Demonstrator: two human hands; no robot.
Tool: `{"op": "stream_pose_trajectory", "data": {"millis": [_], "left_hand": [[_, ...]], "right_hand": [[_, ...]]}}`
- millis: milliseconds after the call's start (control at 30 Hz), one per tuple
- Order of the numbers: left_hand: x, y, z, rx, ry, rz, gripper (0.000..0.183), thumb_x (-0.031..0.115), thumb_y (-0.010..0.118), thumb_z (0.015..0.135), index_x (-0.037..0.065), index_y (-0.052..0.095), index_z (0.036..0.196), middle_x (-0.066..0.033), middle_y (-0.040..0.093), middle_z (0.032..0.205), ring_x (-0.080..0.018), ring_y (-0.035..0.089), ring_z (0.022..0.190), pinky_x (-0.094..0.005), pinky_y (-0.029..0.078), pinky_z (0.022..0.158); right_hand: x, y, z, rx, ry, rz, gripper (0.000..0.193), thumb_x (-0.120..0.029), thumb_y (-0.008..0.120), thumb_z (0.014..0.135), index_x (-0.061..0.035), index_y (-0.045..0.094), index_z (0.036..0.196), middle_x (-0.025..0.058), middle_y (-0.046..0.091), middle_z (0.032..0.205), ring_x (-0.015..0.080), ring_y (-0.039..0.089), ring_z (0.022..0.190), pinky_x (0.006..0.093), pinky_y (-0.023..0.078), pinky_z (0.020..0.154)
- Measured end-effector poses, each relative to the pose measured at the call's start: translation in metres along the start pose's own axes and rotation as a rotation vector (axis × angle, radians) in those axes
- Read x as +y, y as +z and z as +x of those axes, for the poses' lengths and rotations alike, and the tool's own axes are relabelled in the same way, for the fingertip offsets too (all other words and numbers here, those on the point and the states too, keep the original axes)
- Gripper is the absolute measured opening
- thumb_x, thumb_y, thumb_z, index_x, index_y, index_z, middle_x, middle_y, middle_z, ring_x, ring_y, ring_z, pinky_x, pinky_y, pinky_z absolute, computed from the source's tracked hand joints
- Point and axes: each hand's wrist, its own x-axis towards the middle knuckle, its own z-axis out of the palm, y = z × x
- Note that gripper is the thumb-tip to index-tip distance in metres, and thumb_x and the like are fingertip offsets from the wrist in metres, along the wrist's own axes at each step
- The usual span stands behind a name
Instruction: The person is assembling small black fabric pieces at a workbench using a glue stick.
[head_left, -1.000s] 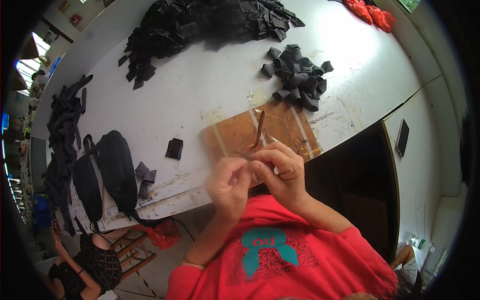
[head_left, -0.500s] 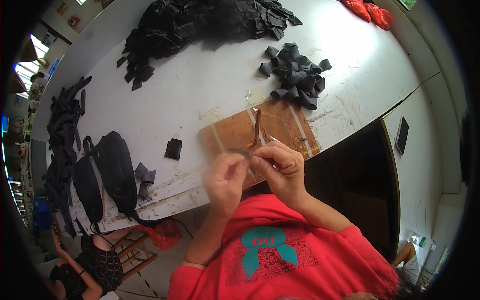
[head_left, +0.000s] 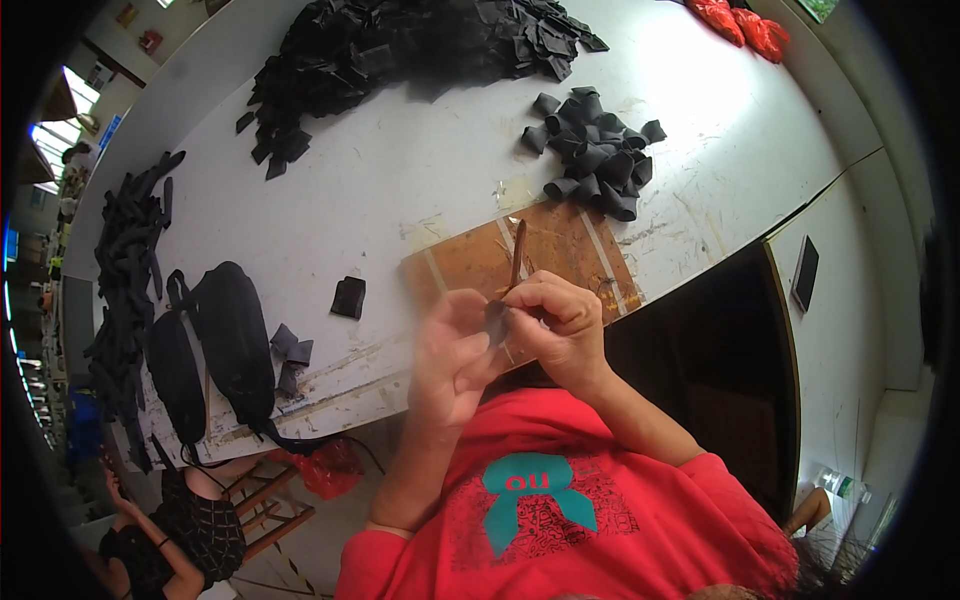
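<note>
Between my two hands is a small black fabric piece (head_left: pixel 496 322), partly covered by fingers. My right hand (head_left: pixel 562 328) pinches it from the right, thumb against bent fingers. My left hand (head_left: pixel 450 362) is blurred, its thumb and curled fingers closed at the piece's left side. Both hands are above the near edge of a brown wooden board (head_left: pixel 455 262) with pale tape strips. A slim brown stick (head_left: pixel 518 250) rises just beyond my fingertips; its lower end is hidden by my hands.
Folded black loops (head_left: pixel 595 150) lie beyond the board, and a large heap of black pieces (head_left: pixel 400 55) farther back. Leftward are a black square (head_left: pixel 348 298), small grey-black pieces (head_left: pixel 288 355), a black bag (head_left: pixel 232 330) and black strips (head_left: pixel 130 260). A phone (head_left: pixel 804 272) lies right.
My left hand has shifted slightly and its fingers have moved around the black piece. More of the piece now shows between my hands, hanging lower. My right hand has moved slightly up and left.
</note>
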Motion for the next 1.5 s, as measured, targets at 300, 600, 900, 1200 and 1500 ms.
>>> {"op": "stream_pose_trajectory", "data": {"millis": [300,600,900,1200,1500], "left_hand": [[-0.016,0.015,0.009,0.053,0.893,0.943,0.017,-0.011,0.052,0.081,-0.004,0.056,0.096,-0.012,0.063,0.09,-0.0066,0.054,0.06,-0.0185,0.045,0.052],[0.048,0.045,0.031,-0.329,-0.147,-0.246,0.02,-0.002,0.046,0.091,0.001,0.05,0.11,-0.0154,0.063,0.086,-0.0009,0.031,0.035,-0.0171,0.025,0.034],[0.034,0.041,0.042,-0.13,0.087,0.17,0.02,0.006,0.056,0.09,0.001,0.053,0.109,-0.0082,0.064,0.089,-0.0058,0.049,0.056,-0.0178,0.039,0.046],[0.041,0.054,0.048,-0.303,0.84,1.004,0.017,0.002,0.064,0.084,0.001,0.063,0.1,-0.0082,0.063,0.098,-0.0135,0.059,0.087,-0.0242,0.047,0.072],[0.036,0.038,0.045,-0.265,0.487,0.116,0.013,0.006,0.06,0.088,0.002,0.063,0.1,-0.0131,0.062,0.091,-0.0232,0.057,0.09,-0.0377,0.045,0.086]], "right_hand": [[-0.008,-0.007,0.001,-0.284,0.64,0.789,0.023,-0.025,0.057,0.093,-0.0063,0.057,0.08,-0.0056,0.049,0.069,0.0023,0.043,0.064,0.0188,0.036,0.055],[-0.064,-0.04,0.076,-0.358,0.142,0.371,0.034,-0.032,0.057,0.093,-0.003,0.057,0.077,-0.0059,0.048,0.062,0.002,0.04,0.057,0.0208,0.032,0.049],[-0.029,-0.036,0.073,-0.296,0.152,0.15,0.031,-0.032,0.055,0.095,-0.0037,0.058,0.083,-0.0036,0.047,0.068,0.0044,0.039,0.058,0.0198,0.032,0.05],[-0.053,-0.031,0.044,0.101,-0.47,-0.399,0.046,-0.027,0.082,0.065,-0.0034,0.061,0.099,0.0115,0.056,0.088,0.0253,0.058,0.072,0.0332,0.048,0.058],[-0.069,-0.025,0.051,0.019,-0.296,-0.245,0.023,-0.007,0.075,0.07,-0.0019,0.062,0.089,0.0092,0.057,0.08,0.0233,0.058,0.067,0.0322,0.047,0.056]]}}
